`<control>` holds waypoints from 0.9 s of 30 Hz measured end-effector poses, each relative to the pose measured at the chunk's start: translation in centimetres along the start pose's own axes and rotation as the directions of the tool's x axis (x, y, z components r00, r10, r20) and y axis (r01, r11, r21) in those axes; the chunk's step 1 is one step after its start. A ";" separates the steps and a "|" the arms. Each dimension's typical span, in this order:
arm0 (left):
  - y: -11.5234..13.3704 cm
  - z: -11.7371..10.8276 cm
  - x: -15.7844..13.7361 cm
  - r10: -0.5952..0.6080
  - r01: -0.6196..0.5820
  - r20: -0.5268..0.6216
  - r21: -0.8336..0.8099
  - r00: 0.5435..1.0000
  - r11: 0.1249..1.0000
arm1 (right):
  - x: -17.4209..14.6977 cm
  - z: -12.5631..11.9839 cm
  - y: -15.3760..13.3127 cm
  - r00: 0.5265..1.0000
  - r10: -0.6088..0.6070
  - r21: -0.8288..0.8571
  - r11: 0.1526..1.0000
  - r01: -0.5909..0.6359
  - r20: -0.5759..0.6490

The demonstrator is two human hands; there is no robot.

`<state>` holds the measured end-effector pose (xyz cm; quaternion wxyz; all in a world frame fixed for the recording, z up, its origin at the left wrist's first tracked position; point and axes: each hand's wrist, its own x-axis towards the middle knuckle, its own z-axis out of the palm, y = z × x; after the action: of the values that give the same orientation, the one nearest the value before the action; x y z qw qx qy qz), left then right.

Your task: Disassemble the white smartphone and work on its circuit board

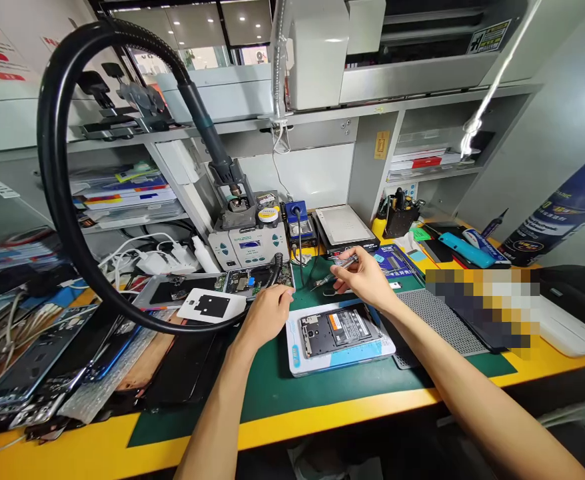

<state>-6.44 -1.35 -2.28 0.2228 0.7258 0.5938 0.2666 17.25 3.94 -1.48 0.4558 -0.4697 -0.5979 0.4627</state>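
Observation:
An opened smartphone [340, 331] lies back up on a white and blue pad [297, 365], its battery and inner frame exposed. My right hand [365, 277] is above the phone's far edge, pinching a slim metal screwdriver [330, 275] whose tip slants down to the left. To the left of the pad is my left hand [270, 313], its fingers curled together. Whatever those fingers hold, if anything, is hidden. Past my left hand lies a tray of circuit boards [247, 279].
A thick black hose [47, 133] loops across the left side. Several phones and parts [27, 353] crowd the left bench. A perforated grey mat [432, 327] lies right of the pad. Behind stand a hot air station [245, 247] and a soldering station [300, 227]. A blue spray can [562, 213] is at right.

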 end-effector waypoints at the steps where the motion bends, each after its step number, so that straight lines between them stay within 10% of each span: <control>1: -0.1 -0.3 -0.2 -0.007 0.007 0.015 -0.022 1.000 1.000 | 0.0 0.0 0.0 1.000 -0.003 -0.002 1.000 0.003 0.004; 14: -0.3 -2.6 -1.9 0.066 0.022 0.343 -0.246 0.937 0.969 | -2.5 2.4 -2.4 0.969 -0.078 -0.040 0.995 0.090 0.233; 27: 0.1 -3.0 -2.2 0.083 -0.004 0.321 -0.239 0.944 0.971 | -3.6 2.5 -4.9 0.934 -0.183 -0.418 0.856 0.304 0.306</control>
<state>-8.64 -3.47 -0.23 0.3966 0.7416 0.4964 0.2152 14.59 -0.59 2.57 0.3060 -0.4202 -0.7989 0.3027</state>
